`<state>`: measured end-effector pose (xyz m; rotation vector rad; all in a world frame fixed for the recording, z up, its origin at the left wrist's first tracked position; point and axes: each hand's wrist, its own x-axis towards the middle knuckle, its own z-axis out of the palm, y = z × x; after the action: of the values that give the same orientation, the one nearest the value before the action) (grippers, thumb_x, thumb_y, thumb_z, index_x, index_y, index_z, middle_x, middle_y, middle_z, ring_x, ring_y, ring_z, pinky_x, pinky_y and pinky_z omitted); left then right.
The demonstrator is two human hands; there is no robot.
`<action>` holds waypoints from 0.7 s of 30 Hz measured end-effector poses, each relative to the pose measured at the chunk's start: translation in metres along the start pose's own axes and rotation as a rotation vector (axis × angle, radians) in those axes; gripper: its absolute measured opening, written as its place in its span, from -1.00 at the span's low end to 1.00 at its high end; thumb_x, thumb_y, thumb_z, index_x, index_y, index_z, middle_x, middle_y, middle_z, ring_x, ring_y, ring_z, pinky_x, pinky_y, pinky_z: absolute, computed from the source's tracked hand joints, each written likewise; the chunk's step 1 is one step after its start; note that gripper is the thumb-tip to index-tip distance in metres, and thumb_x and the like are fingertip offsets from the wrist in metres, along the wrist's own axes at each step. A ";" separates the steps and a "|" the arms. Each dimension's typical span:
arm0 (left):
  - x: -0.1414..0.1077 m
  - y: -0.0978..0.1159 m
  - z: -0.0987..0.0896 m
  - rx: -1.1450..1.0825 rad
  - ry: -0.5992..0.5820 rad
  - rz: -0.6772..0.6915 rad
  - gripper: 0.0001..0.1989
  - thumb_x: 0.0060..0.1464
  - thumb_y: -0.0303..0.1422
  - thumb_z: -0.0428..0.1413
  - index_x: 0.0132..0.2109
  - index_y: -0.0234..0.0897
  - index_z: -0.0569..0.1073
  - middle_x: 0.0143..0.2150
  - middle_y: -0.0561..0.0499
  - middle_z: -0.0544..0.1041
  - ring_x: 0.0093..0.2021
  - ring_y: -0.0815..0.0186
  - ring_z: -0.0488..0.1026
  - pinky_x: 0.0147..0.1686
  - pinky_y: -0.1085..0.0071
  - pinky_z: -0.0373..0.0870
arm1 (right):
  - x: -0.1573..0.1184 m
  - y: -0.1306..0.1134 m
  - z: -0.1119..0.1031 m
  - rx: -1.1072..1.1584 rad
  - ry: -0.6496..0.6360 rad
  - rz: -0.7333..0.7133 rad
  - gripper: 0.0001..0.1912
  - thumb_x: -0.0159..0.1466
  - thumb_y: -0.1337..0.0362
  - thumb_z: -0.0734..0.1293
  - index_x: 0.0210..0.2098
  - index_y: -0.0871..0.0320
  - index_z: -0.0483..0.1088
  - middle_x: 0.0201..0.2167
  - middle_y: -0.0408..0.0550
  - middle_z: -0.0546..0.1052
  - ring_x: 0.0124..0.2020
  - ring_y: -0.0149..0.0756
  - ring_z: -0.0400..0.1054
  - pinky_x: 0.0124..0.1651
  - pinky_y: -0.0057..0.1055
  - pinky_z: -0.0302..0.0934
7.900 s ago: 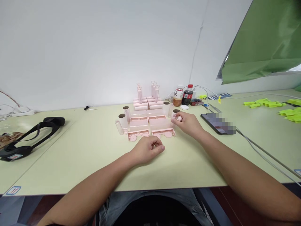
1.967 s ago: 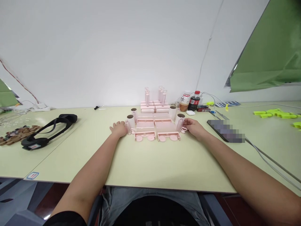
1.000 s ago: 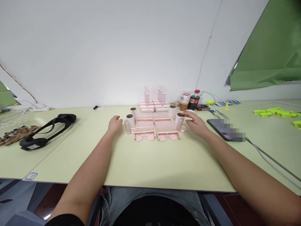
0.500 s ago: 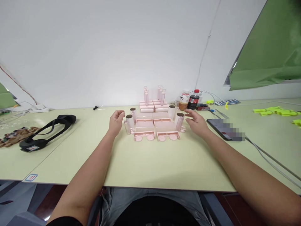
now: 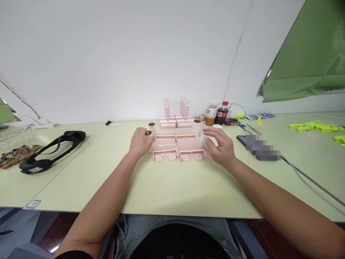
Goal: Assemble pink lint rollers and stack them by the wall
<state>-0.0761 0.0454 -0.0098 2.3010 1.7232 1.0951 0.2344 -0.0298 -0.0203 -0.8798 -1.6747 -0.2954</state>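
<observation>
My left hand (image 5: pixel 140 144) curves around the front-left group of upright tubes, and its fingers hide what they hold. The brown rim of a cardboard tube (image 5: pixel 148 133) shows just beyond it. My right hand (image 5: pixel 220 146) closes on a clear pink tube (image 5: pixel 205 141) at the front right. Between my hands lie pale pink trays (image 5: pixel 165 139) and, nearer me, two pink pieces with round discs (image 5: pixel 165 155). Another cardboard tube (image 5: pixel 152 126) stands at the back left, and one more (image 5: pixel 197 126) at the back right. Several slim clear tubes (image 5: pixel 185 110) stand upright behind the trays.
Right of the pink pieces stand an amber drink bottle (image 5: pixel 210 114) and a cola bottle (image 5: pixel 221 114). A phone (image 5: pixel 257 147) with a cable lies right of my right hand. Yellow-green pieces (image 5: pixel 318 126) are far right. A black headset (image 5: pixel 54 151) lies at left.
Both hands have moved inward to the tubes, and their fingers have closed. The front-right cardboard tube no longer shows upright; a white round edge now shows behind my right hand.
</observation>
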 end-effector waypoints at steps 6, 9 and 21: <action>-0.001 -0.001 0.003 -0.021 0.030 0.013 -0.79 0.05 -0.30 0.11 -0.14 -0.22 0.36 0.02 -0.12 0.35 0.01 0.11 0.37 -0.05 0.16 0.35 | 0.002 0.011 -0.004 -0.073 0.015 0.074 -0.76 0.19 0.39 0.25 -0.18 0.08 0.47 -0.13 0.05 0.53 -0.04 -0.08 0.41 0.05 -0.05 0.28; -0.001 0.000 0.004 -0.031 0.057 0.037 -0.80 0.05 -0.30 0.11 -0.16 -0.23 0.39 0.06 -0.16 0.34 0.09 0.06 0.33 0.00 0.13 0.33 | 0.004 0.031 -0.010 -0.194 -0.019 0.259 -0.70 0.14 0.42 0.22 -0.17 0.10 0.48 -0.05 0.09 0.48 0.03 -0.02 0.36 0.07 0.00 0.26; -0.012 0.019 0.008 -0.105 0.354 0.327 -0.92 0.09 -0.39 0.08 -0.25 -0.24 0.45 -0.03 -0.14 0.44 0.04 0.13 0.39 0.04 0.14 0.32 | -0.006 0.074 -0.010 -0.277 -0.409 0.357 -0.66 0.25 0.28 0.19 -0.05 0.13 0.48 0.04 0.13 0.46 0.12 0.02 0.30 0.17 0.05 0.14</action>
<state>-0.0576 0.0306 -0.0130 2.4979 1.3599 1.6968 0.2922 0.0123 -0.0415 -1.5044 -1.8287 -0.1058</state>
